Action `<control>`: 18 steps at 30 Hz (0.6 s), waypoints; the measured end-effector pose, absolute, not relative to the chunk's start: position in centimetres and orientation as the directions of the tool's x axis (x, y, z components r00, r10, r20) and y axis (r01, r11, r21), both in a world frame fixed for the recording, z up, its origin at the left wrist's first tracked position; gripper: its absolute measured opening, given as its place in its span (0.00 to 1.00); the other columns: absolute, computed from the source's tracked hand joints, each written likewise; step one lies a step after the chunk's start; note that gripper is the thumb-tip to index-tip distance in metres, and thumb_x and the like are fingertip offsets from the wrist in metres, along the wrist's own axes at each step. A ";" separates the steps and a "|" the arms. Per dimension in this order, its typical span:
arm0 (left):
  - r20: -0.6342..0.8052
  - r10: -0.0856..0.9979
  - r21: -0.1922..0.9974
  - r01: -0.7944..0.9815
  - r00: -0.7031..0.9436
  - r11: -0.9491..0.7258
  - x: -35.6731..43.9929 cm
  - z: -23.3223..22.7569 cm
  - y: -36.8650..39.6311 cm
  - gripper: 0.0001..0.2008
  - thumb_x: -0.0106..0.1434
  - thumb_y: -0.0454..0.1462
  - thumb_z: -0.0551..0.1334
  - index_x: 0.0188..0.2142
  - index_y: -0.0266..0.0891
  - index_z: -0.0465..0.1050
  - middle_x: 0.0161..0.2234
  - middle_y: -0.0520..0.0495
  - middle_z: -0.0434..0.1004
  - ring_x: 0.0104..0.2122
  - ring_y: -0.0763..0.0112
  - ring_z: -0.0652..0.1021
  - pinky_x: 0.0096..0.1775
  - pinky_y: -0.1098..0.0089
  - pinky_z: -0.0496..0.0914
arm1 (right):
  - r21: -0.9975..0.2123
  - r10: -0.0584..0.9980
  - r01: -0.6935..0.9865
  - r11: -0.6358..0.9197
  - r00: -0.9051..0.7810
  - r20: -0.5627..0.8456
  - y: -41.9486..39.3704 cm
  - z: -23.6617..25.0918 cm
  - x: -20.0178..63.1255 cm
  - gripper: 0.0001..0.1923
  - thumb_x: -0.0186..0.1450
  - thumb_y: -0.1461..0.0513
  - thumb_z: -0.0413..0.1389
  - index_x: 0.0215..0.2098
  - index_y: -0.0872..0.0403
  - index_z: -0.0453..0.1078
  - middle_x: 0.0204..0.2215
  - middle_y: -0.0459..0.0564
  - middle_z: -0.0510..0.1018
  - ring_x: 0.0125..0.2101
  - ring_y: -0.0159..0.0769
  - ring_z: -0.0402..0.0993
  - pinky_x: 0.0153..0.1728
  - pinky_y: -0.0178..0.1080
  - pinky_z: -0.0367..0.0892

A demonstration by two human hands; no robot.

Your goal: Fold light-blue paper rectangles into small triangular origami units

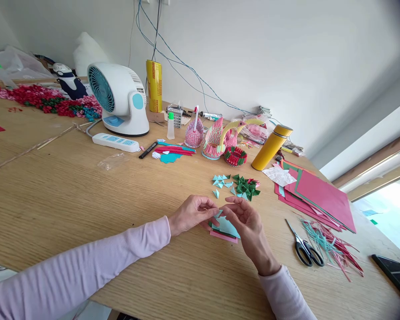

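Your left hand [191, 213] and right hand [245, 220] are pinching together on a small light-blue folded paper piece [219, 214], just above the stack of light-blue and pink paper sheets [227, 231] lying on the wooden table [70, 191].

Two hands meet over a small stack of paper slips [227, 229] on a wooden table [70, 195]: the left hand [191, 213] and right hand [245, 222] pinch a light blue piece together. Folded paper triangles [236, 184] lie just beyond; scissors [305, 249] rest at right beside paper trimmings [333, 249].
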State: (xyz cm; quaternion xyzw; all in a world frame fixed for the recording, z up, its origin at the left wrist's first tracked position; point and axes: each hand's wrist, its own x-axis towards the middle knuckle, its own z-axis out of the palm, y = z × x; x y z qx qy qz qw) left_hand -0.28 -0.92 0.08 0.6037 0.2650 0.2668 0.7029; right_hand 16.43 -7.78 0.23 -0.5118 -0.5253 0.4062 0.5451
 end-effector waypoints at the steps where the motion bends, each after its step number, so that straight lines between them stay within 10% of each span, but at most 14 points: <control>1: -0.041 0.697 0.993 -0.050 0.716 0.109 -0.3 0.1 -0.9 0.19 0.56 0.48 0.66 0.34 0.32 0.73 0.28 0.43 0.79 0.29 0.66 0.80 0.27 0.71 0.74 | -0.983 0.979 0.109 0.146 0.125 0.159 -7.7 0.2 16.4 0.18 0.60 0.54 0.61 0.44 0.53 0.65 0.30 0.49 0.78 0.31 0.36 0.75 0.33 0.37 0.68; 18: -0.107 0.719 0.945 -0.156 0.686 0.289 -0.1 -0.2 -0.8 0.21 0.49 0.41 0.72 0.40 0.34 0.71 0.28 0.48 0.78 0.27 0.70 0.79 0.28 0.71 0.74 | -0.986 0.957 0.055 0.159 0.238 0.168 -7.3 -0.3 16.2 0.13 0.58 0.53 0.62 0.34 0.54 0.73 0.26 0.47 0.75 0.28 0.34 0.72 0.31 0.36 0.68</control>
